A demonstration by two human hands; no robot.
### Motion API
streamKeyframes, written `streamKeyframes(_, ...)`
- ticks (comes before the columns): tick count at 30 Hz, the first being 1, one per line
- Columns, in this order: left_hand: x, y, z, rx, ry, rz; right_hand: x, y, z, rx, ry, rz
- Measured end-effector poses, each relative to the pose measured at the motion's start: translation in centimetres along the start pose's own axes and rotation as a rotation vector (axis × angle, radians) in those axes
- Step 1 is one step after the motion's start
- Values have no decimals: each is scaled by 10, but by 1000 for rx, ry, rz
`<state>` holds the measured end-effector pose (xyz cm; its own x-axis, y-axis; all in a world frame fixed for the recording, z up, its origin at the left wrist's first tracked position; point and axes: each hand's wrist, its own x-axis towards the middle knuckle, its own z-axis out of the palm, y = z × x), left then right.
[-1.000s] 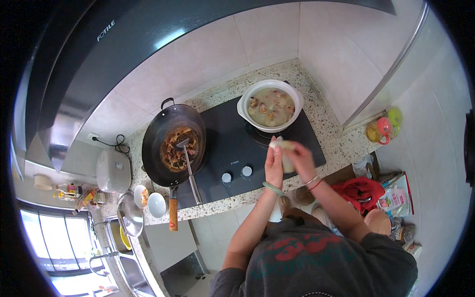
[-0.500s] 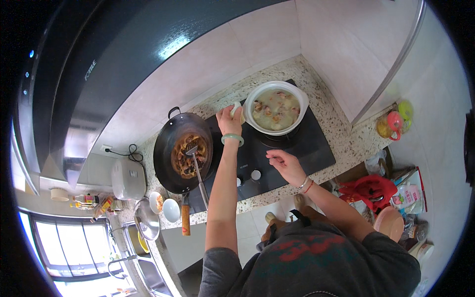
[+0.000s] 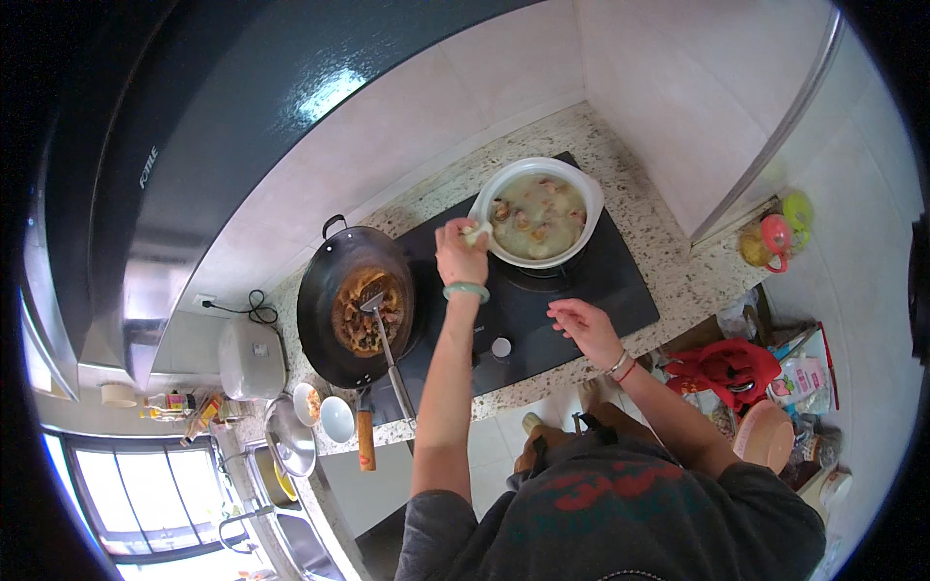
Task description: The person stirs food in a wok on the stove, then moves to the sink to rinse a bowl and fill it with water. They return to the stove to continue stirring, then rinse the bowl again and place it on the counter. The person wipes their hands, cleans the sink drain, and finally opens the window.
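My left hand [image 3: 459,254] is stretched out over the black cooktop [image 3: 572,290]. It pinches a small white wad, cloth or paper [image 3: 474,230], against the left rim of the white pot [image 3: 504,184], which holds pale soup with chunks. Nearer to me, my right hand [image 3: 581,327] hovers over the front of the cooktop with its fingers spread and nothing in it. To the left stands a black wok [image 3: 320,310] of brown food, and a metal spatula [image 3: 386,344] rests in it.
The wok's wooden handle [image 3: 365,442] juts past the speckled counter's front edge [image 3: 446,418]. A white rice cooker [image 3: 250,358], two small bowls [image 3: 335,418] and a sink [image 3: 281,523] lie to the left. A red bag [image 3: 728,370] and clutter crowd the floor at right. A range hood [image 3: 242,126] hangs above.
My left hand has carried the white wad from in front of me, across the cooktop, to the pot's left rim. My right hand let go of it and dropped toward the cooktop's front.
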<state>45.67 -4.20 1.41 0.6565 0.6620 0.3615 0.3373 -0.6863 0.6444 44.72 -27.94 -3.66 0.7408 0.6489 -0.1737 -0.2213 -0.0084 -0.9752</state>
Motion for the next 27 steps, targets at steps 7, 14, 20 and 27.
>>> streamKeyframes(7, 32, -9, 8, 153, -88, -19, -3, 13, -5, -12, 13, 15)
streamKeyframes(14, -30, 14, 6, -31, -21, 22, -1, 9, -10, 8, 27, 19)
streamKeyframes(20, 24, -31, 7, 77, 50, -57, -7, 4, -9, -27, 11, 22)
streamKeyframes(27, -22, -19, 11, -10, 7, -104, -14, 17, -17, 6, -4, 64)
